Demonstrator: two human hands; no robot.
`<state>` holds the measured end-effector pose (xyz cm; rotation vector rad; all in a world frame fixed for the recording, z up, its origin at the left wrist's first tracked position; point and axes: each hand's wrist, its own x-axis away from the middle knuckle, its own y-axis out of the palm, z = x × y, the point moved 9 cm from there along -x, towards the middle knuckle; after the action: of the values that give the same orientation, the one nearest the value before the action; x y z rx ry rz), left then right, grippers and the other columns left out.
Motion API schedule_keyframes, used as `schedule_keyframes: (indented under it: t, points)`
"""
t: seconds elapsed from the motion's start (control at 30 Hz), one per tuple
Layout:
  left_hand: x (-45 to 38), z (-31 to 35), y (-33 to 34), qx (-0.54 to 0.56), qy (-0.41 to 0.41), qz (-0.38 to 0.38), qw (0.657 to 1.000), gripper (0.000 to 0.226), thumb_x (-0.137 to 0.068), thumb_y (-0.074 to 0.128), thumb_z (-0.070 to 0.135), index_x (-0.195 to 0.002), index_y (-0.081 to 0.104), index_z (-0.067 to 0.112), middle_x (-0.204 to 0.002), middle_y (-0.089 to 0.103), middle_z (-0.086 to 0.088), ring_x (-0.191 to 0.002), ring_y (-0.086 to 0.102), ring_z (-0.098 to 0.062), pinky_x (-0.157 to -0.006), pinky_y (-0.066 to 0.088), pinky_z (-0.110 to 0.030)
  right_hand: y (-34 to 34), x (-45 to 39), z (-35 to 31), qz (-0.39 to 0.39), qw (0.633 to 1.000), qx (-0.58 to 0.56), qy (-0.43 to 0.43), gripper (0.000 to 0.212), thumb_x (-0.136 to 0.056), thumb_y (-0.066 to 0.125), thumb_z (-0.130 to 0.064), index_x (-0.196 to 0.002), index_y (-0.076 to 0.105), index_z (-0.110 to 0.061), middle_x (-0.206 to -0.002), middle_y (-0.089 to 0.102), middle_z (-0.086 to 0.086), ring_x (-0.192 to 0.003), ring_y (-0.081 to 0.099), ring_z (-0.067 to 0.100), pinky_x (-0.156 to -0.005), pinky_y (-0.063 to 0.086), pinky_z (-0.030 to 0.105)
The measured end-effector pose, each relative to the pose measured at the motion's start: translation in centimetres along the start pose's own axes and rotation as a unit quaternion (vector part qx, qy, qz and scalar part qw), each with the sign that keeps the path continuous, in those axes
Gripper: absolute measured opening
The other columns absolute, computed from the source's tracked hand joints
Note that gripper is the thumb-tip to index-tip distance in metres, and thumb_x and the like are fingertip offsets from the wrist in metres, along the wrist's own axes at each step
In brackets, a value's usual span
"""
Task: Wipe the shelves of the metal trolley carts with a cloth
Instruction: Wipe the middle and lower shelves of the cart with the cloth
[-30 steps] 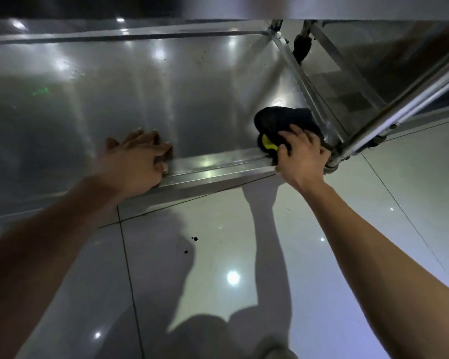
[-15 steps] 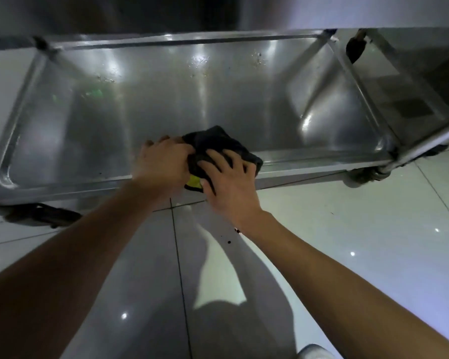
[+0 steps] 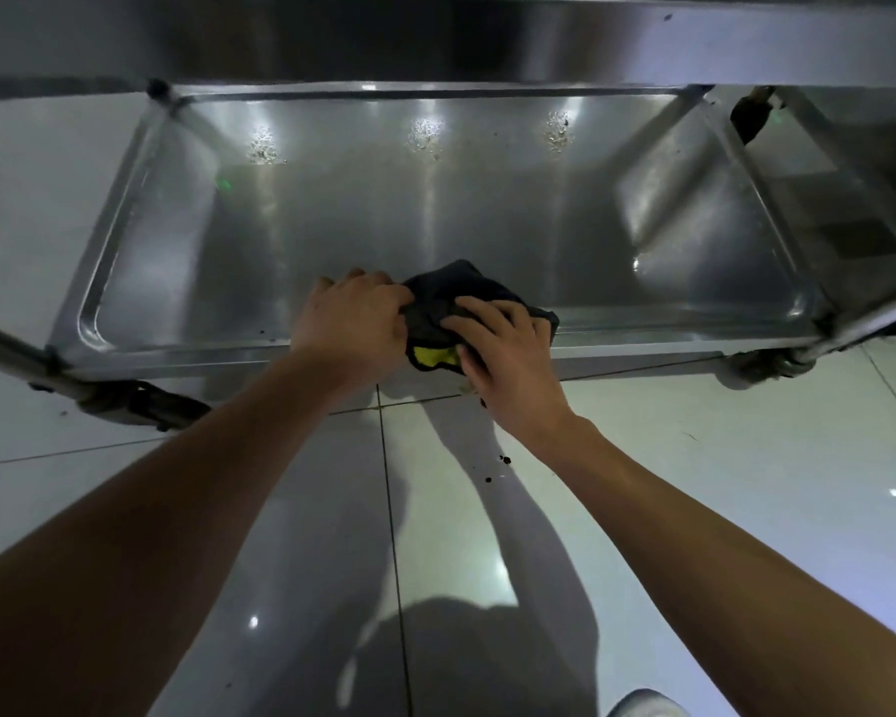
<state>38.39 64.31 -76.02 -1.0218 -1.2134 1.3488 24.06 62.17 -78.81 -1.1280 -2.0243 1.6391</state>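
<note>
A dark cloth (image 3: 448, 297) with a yellow underside lies bunched on the front rim of the trolley's bottom shelf (image 3: 384, 219), a shiny steel tray with a raised edge. My left hand (image 3: 350, 323) grips the cloth's left side with curled fingers. My right hand (image 3: 503, 344) lies over its right side, fingers curled round the bunched fabric. Both hands meet at the middle of the front rim. Dried spots show near the shelf's back edge.
The upper shelf's edge (image 3: 435, 38) runs across the top of the view. Trolley legs and castors stand at the front left (image 3: 141, 401) and front right (image 3: 766, 367). A second steel trolley (image 3: 859, 199) stands close on the right. Glossy floor tiles with dark crumbs (image 3: 503, 460) lie below.
My right hand slid the cloth from the shelf's right corner to the middle of the front rim. My left hand left the rim and took hold of the cloth. The view pulled back.
</note>
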Motion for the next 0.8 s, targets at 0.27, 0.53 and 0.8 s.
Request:
schedule_keyframes:
  t: [0.27, 0.53, 0.8]
  points:
    - [0.0, -0.3, -0.7, 0.01, -0.003, 0.0, 1.0, 0.025, -0.093, 0.046, 0.027, -0.109, 0.064, 0.023, -0.09, 0.052, -0.002, -0.086, 0.046, -0.026, -0.073, 0.028, -0.035, -3.1, -1.5, -0.2, -0.006, 0.999, -0.024, 0.023, 0.033, -0.101, 0.053, -0.019, -0.133, 0.062, -0.02, -0.146, 0.052, 0.004, -0.124, 0.048, 0.032, -0.097, 0.038, 0.046]
    - [5.7, 0.7, -4.0, 0.082, 0.02, -0.035, 0.996, 0.035, -0.093, 0.057, 0.031, -0.127, 0.065, 0.026, -0.121, 0.069, -0.008, -0.111, 0.063, -0.031, -0.093, 0.047, -0.044, -8.1, 1.5, -3.4, 0.009, 0.992, -0.062, 0.11, 0.033, -0.097, 0.056, -0.013, -0.129, 0.063, -0.019, -0.141, 0.056, 0.002, -0.121, 0.05, 0.033, -0.096, 0.04, 0.047]
    - [14.6, 4.8, -12.9, 0.046, 0.053, -0.128, 0.989, 0.04, -0.096, 0.054, 0.036, -0.135, 0.057, 0.028, -0.138, 0.059, -0.003, -0.128, 0.051, -0.028, -0.108, 0.039, -0.048, -20.1, 11.6, -8.8, 0.031, 0.963, -0.09, 0.254, 0.04, -0.093, 0.058, -0.009, -0.13, 0.062, -0.023, -0.142, 0.055, -0.003, -0.122, 0.048, 0.031, -0.093, 0.035, 0.041]
